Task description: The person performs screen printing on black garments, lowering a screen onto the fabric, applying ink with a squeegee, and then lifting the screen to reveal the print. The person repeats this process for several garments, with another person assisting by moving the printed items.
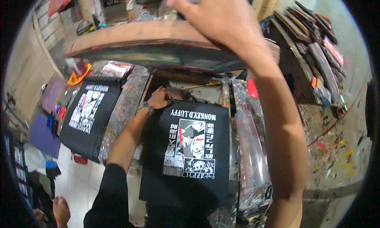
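A black fabric panel (156, 184) with a white, grey and red comic-style print lies flat in front of me on the printing board. My left hand (159, 98) is at its far left corner, fingers closed on the edge; a band circles that wrist. Above the panel's far end, a wooden screen-printing frame (138, 32) is tilted up, its dark, paint-stained side toward me. Reaching up across the right side, my right hand (225, 18) grips the frame's top bar, with the thumb pointing left and the other fingers mostly hidden.
Left of the board, a stack of black printed panels (89, 113) rests beside red-handled scissors (62, 113) and an orange tray (79, 74). A clear plastic roll (250, 148) lies to the right. Squeegees (322, 63) pile up farther right. Another person's hand (60, 212) shows at lower left.
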Motion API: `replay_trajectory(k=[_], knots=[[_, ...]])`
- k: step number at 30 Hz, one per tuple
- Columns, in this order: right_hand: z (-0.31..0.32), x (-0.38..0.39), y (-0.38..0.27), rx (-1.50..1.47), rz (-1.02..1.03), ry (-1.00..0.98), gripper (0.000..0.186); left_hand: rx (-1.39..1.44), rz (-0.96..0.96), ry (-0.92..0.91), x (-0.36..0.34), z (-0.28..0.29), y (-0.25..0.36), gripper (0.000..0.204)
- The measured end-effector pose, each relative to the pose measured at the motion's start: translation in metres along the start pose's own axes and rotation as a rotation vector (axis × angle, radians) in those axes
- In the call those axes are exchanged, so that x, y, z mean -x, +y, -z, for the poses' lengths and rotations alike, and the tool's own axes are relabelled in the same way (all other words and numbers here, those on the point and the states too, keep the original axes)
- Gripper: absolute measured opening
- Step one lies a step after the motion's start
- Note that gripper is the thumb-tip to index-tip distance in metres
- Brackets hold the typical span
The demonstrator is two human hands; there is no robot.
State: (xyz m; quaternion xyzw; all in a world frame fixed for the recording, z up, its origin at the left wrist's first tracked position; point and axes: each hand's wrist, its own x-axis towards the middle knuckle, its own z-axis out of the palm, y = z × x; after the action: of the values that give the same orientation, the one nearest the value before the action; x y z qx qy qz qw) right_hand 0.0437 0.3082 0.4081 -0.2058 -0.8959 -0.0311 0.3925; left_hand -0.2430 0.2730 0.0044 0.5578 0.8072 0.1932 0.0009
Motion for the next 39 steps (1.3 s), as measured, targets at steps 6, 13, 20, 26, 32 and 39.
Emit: replay_trajectory(k=[6,13,20,26,32,39], knots=[[-0.008,-0.014,0.041,-0.095,0.079,-0.033,0.064,0.653,0.209,0.349,0.071,0.105,0.077,0.028],[-0.002,-0.023,0.0,-0.195,0.06,-0.107,0.066,0.43,0.695,0.855,0.408,0.291,-0.182,0.047],[-0.034,-0.041,0.045,0.283,0.297,-0.026,0.034,-0.166,0.522,0.958,0.332,0.197,0.028,0.041],[-0.017,-0.045,0.027,0.144,0.246,-0.082,0.046,0.673,-0.031,0.067,0.308,-0.042,0.268,0.09],[-0.016,-0.054,0.033,0.001,0.044,-0.093,0.08,1.054,-0.206,-0.062,0.273,-0.053,0.3,0.063],[-0.028,-0.061,0.028,0.013,-0.039,-0.128,0.089,-0.195,0.598,0.616,0.252,0.077,-0.012,0.028]])
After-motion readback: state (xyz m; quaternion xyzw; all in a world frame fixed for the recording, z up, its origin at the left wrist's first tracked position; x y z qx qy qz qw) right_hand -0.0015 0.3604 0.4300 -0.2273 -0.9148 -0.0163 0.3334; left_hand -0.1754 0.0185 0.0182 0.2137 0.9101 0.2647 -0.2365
